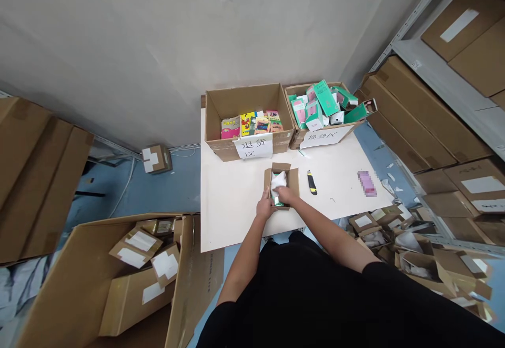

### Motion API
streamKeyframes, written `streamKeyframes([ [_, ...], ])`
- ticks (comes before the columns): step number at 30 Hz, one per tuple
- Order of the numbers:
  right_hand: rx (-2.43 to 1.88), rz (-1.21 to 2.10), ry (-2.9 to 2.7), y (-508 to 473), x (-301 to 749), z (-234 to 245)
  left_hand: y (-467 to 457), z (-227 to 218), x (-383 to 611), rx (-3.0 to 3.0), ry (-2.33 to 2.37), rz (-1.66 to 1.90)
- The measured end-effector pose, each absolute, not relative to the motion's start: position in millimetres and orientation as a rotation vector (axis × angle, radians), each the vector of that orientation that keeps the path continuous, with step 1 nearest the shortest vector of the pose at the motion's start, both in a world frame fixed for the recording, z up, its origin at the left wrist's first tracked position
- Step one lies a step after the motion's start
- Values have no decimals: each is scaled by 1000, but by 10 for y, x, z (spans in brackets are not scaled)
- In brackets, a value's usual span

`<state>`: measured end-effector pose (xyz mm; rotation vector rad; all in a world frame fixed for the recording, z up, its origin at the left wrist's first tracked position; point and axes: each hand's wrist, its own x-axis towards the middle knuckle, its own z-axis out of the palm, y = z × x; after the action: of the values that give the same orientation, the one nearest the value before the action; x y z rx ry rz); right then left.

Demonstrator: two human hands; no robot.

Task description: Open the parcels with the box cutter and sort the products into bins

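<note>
A small cardboard box (294,182) stands on the white table with its flaps open. My left hand (265,206) grips its left side near the front corner. Inside lies crumpled white packing material (279,179), with part of a green box (278,201) showing below it. My right hand (287,195) reaches in over the right edge, its fingers closed at the white packing; the fingertips are partly hidden. A black and yellow utility knife (311,183) lies to the right of the box.
Behind are two labelled cartons, one with colourful booklets (248,125), one with green boxes (325,98). A pink blurred item (367,184) lies at the table's right. A large carton (94,227) of parcels stands left; opened boxes (418,264) cover the floor at right.
</note>
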<state>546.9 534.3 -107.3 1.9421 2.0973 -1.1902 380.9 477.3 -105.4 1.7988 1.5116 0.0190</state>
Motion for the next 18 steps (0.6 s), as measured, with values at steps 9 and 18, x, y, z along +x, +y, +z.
streamKeyframes([
  [9,1706,-920,2342,5265,5523,-1189,4756,-1106,3817,1757,1496,91],
  [18,1569,-633,2338,5178,5447,-1247,4765,-1156,3807,1762,1489,143],
])
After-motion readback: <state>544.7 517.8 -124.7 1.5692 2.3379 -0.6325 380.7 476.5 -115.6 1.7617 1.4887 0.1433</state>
